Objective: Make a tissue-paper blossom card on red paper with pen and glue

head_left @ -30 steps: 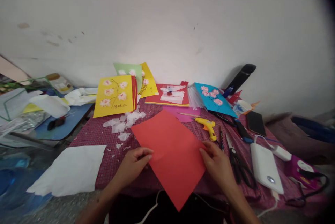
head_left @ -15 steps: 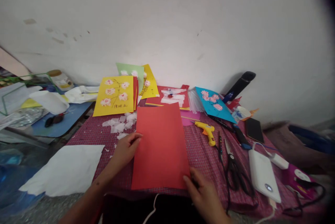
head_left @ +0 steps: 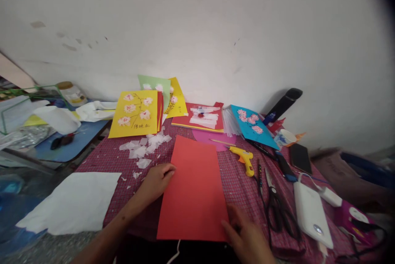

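Observation:
A red sheet of paper [head_left: 194, 190] lies lengthwise in front of me on the checked maroon tablecloth [head_left: 108, 161]. My left hand [head_left: 156, 181] rests at the sheet's left edge, fingers curled against it. At the sheet's near right corner my right hand [head_left: 243, 235] has its fingers bent on the paper's edge. Both hands hold this one sheet.
A yellow glue gun [head_left: 245, 160], black scissors [head_left: 276, 202], pens, a white power bank [head_left: 311, 212] and a phone [head_left: 299, 158] lie to the right. Flowered yellow [head_left: 134, 114] and blue [head_left: 253, 120] cards lean at the wall. White paper scraps [head_left: 143, 147] and a white sheet [head_left: 74, 202] lie left.
The red sheet turned from a diagonal lie to lengthwise, then slid slightly right. My right hand dropped to its near right corner; my left stayed on its left edge.

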{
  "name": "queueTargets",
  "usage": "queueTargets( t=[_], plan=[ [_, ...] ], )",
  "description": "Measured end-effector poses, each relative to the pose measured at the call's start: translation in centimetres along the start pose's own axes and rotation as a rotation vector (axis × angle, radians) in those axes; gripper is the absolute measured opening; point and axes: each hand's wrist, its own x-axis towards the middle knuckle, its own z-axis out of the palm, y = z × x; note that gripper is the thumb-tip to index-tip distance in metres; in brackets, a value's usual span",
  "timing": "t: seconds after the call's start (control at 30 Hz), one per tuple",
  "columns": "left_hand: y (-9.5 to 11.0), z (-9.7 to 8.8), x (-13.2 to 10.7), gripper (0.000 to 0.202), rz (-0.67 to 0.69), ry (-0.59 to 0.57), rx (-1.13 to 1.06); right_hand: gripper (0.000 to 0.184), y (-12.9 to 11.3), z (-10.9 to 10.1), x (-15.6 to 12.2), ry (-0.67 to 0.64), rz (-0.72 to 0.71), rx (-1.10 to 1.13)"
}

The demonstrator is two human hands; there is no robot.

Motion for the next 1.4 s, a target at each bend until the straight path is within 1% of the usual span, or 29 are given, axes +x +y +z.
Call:
queueTargets(
  t=[0.13,0.23,0.3,0.4,0.47,0.5,0.53,0.6,0.63,0.7,0.73,0.8,0.87,1.03,1.2,1.3,1.4],
  plan=[
    [0.5,0.3,0.8,0.022,-0.008,-0.042,0.006,0.049,0.6,0.1,0.5,0.039,-0.006,-0.023],
    [0.8,0.5,1.2,0.022,0.023,-0.058,0.018,0.047,0.9,0.1,0.6,0.073,-0.004,-0.061],
    [0.7,0.6,1.2,0.022,0.069,-0.028,0.073,0.045,1.1,-0.1,0.5,0.086,-0.011,-0.088],
    [0.2,0.7,0.9,0.026,0.103,0.081,0.217,0.04,1.4,-0.6,0.3,0.155,-0.029,-0.128],
    [-0.1,0.5,0.6,0.032,0.14,0.093,0.292,0.036,1.5,-1.0,0.4,0.217,-0.046,-0.145],
    [-0.2,0.4,0.5,0.034,0.182,0.062,0.317,0.034,1.5,-1.2,0.5,0.248,-0.064,-0.15],
    [-0.2,0.3,0.4,0.038,0.242,0.002,0.336,0.032,1.5,-1.3,0.6,0.279,-0.091,-0.153],
    [-0.1,0.0,0.1,0.051,0.36,-0.15,0.367,0.028,1.1,-1.3,0.9,0.326,-0.177,-0.152],
    [0.0,-0.1,0.0,0.059,0.398,-0.221,0.383,0.026,0.8,-1.2,1.1,0.344,-0.234,-0.148],
    [0.3,-0.1,-0.3,0.071,0.42,-0.312,0.413,0.026,0.3,-0.9,1.4,0.357,-0.361,-0.139],
    [0.5,0.0,-0.4,0.073,0.411,-0.328,0.426,0.027,0.0,-0.7,1.5,0.352,-0.423,-0.14],
    [0.6,0.3,-0.6,0.073,0.39,-0.329,0.446,0.029,-0.3,-0.4,1.8,0.323,-0.515,-0.166],
    [0.6,0.7,-0.7,0.073,0.38,-0.325,0.459,0.03,-0.4,-0.1,2.2,0.288,-0.556,-0.213],
    [0.6,1.3,-0.4,0.075,0.381,-0.318,0.461,0.031,0.2,0.2,2.7,0.282,-0.573,-0.292],
    [1.1,0.7,0.2,0.075,0.395,-0.341,0.463,0.03,0.7,0.3,2.5,0.293,-0.584,-0.291],
    [1.1,0.0,1.6,0.068,0.421,-0.302,0.466,0.03,0.9,0.6,2.5,0.33,-0.589,-0.269],
    [0.8,-0.7,4.1,0.054,0.403,-0.201,0.479,0.028,1.0,0.9,2.6,0.338,-0.578,-0.272]
  ],
)
